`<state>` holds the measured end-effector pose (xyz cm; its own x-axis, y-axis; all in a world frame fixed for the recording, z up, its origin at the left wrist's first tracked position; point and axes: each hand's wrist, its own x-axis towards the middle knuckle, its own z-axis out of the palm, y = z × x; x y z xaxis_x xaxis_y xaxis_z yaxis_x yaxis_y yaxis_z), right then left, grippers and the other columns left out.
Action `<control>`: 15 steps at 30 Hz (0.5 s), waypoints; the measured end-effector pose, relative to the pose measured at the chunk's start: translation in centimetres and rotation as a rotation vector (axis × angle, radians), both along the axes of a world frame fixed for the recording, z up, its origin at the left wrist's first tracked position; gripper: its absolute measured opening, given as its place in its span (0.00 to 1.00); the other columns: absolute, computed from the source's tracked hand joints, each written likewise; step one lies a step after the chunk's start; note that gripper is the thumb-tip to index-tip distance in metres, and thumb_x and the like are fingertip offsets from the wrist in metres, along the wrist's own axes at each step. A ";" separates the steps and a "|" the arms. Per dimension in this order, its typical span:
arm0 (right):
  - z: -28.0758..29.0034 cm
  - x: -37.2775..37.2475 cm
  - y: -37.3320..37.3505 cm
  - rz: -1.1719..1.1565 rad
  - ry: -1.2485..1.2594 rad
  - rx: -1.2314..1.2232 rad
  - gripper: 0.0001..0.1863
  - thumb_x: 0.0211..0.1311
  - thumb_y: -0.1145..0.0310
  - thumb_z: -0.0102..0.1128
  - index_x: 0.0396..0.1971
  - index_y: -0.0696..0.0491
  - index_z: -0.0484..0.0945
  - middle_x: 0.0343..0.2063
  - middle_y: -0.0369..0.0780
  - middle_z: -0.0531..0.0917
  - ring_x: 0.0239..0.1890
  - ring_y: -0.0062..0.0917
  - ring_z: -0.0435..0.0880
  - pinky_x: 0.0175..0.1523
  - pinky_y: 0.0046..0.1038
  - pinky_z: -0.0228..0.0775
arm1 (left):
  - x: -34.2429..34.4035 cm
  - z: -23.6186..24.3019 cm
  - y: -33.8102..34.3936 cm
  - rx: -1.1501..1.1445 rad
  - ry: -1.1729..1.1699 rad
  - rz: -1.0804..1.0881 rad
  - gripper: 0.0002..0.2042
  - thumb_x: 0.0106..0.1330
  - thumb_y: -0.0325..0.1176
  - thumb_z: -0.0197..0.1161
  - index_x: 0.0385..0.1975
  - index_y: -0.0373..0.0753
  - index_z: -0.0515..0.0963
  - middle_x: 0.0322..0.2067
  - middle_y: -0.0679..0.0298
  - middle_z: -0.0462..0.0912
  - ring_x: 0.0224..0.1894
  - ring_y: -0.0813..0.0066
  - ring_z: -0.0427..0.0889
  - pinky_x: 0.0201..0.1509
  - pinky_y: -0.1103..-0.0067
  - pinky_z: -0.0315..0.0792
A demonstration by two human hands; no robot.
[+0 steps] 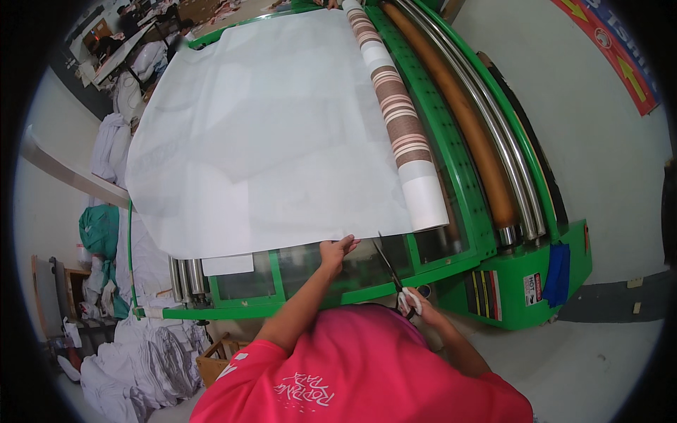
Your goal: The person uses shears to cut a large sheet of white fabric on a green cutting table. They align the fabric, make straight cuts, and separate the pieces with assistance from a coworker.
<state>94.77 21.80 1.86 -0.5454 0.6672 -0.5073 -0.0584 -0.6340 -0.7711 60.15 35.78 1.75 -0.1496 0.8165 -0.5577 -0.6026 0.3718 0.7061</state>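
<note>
A wide, translucent white sheet (275, 141) lies spread over the green machine. My left hand (338, 252) is at the sheet's near edge, its fingers closed on that edge. In my right hand (412, 304) are scissors (389, 265) with white handles, my fingers in the loops. The blades point away from me and slightly left, and their tips reach the sheet's near edge. Along the right side of the sheet lies a roll (402, 113) with brown, pink and white stripes; its near end is plain white.
Right of the roll run a brown roller (465, 120) and shiny metal rollers (504, 141) in the green machine frame (451, 141). White cloth heaps (141, 366) lie on the floor at left, near a wooden box (215, 359). A person's hand (331, 3) shows at the far edge.
</note>
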 end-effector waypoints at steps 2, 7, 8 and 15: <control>-0.3 -2.8 0.6 -0.080 -0.025 -0.065 0.29 0.86 0.42 0.55 0.67 0.53 0.75 0.36 0.36 0.81 0.36 0.22 0.84 0.43 0.28 0.79 | -0.4 -0.1 -0.2 -0.006 -0.004 -0.007 0.14 0.71 0.23 0.76 0.42 0.14 0.81 0.41 0.43 0.91 0.46 0.51 0.96 0.48 0.74 0.92; 2.5 -9.0 3.8 -0.213 -0.230 -0.064 0.30 0.78 0.40 0.68 0.57 0.54 0.81 0.25 0.32 0.79 0.24 0.19 0.82 0.31 0.26 0.75 | -0.2 0.3 -0.3 0.011 0.034 -0.025 0.13 0.72 0.23 0.75 0.39 0.13 0.82 0.39 0.43 0.91 0.45 0.51 0.96 0.48 0.74 0.93; 2.3 -9.7 4.2 -0.217 -0.254 -0.051 0.29 0.77 0.41 0.69 0.54 0.54 0.81 0.24 0.32 0.79 0.23 0.19 0.82 0.30 0.25 0.75 | -0.2 0.3 -0.2 0.018 0.044 -0.031 0.13 0.72 0.22 0.75 0.39 0.13 0.82 0.39 0.43 0.91 0.45 0.51 0.96 0.48 0.74 0.93; 2.9 -10.5 5.8 -0.189 -0.332 -0.001 0.24 0.75 0.43 0.74 0.41 0.52 0.80 0.22 0.31 0.79 0.19 0.17 0.80 0.25 0.24 0.74 | -0.6 -0.3 -0.1 -0.011 0.035 -0.020 0.14 0.73 0.22 0.74 0.34 0.12 0.82 0.36 0.45 0.90 0.44 0.51 0.96 0.49 0.73 0.93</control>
<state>84.30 27.60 4.74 -0.2190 0.7399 -0.6361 0.0785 -0.6364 -0.7673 59.51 35.64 1.49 -0.1527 0.8136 -0.5611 -0.5698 0.3914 0.7226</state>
